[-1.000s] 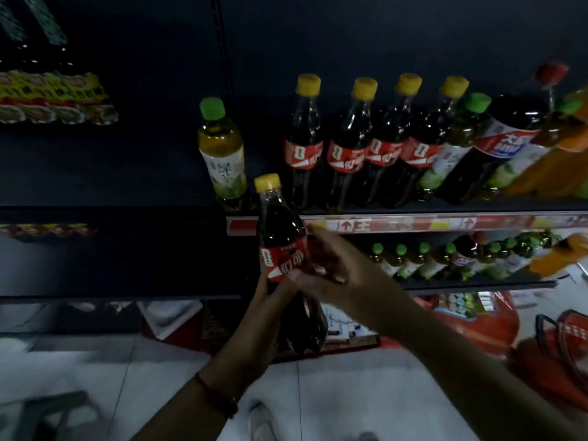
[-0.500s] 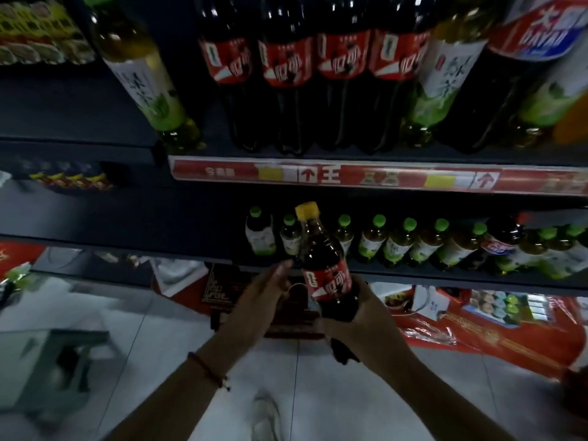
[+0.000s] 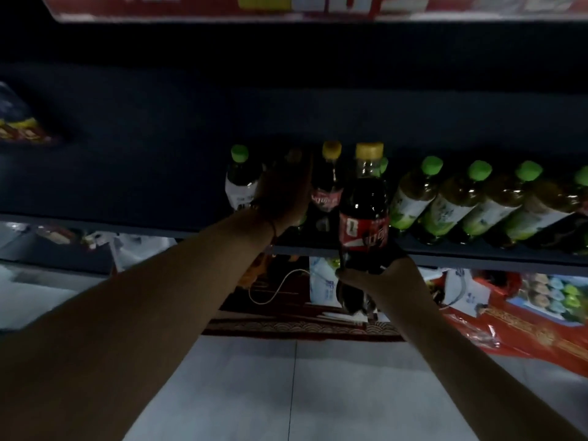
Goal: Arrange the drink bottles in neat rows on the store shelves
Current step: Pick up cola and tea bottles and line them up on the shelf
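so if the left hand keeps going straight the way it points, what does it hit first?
Likely the dim bottle just past the left hand, between the green-capped bottle and yellow-capped cola; depth is unclear in the dark.

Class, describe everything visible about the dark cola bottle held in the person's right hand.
The dark cola bottle looks like clear plastic filled with dark liquid, clear at the neck, with a yellow cap and a red label with white markings. It stands roughly upright at the lower shelf's front edge. The right hand grips its lower body; its base hangs below the edge.
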